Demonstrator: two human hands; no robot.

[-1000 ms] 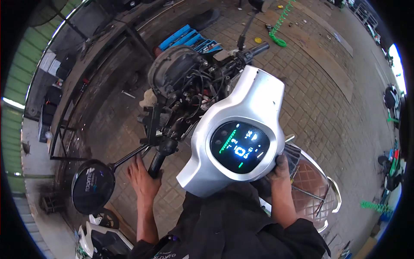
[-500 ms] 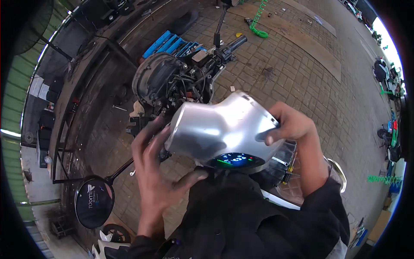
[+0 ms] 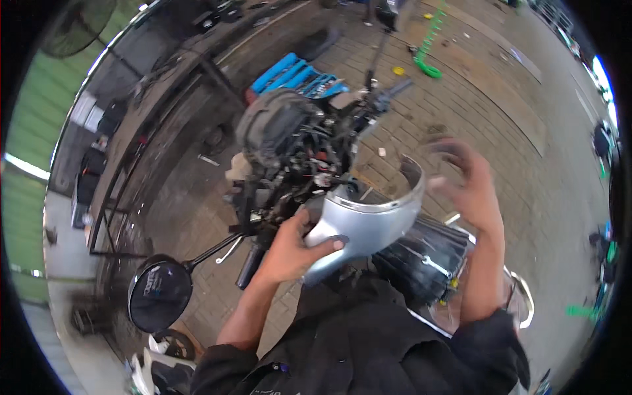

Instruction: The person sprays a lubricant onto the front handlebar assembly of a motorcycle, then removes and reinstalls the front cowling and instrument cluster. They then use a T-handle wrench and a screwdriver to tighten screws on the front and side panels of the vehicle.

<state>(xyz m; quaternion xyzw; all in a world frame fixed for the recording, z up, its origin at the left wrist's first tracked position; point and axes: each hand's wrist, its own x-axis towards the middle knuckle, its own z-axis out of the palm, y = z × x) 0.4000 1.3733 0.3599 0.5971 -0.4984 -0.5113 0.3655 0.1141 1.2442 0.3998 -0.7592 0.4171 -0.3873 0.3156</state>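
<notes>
My left hand (image 3: 286,253) grips the left end of a silver scooter handlebar cover (image 3: 375,227), thumb on its outer face. Its curved, open rim is turned up toward the far side, and the lit display is out of sight. Off the cover's right end, my right hand (image 3: 475,191) is raised with fingers apart and curled, blurred by motion and holding nothing. Just beyond the cover stands the stripped scooter front (image 3: 316,151), its wiring and brackets exposed. A rubber grip (image 3: 250,266) shows below my left wrist's far side.
A round mirror (image 3: 160,293) juts out at the left. On the dark scooter body at the right lies a wrench (image 3: 428,262). Farther off are a blue toolbox (image 3: 283,74), a coiled green hose (image 3: 429,49) and a workbench (image 3: 158,99) along the left wall.
The cover has been turned over, so its display no longer shows and its rim faces up. My right hand has let go and moved off it; my left hand now grips it.
</notes>
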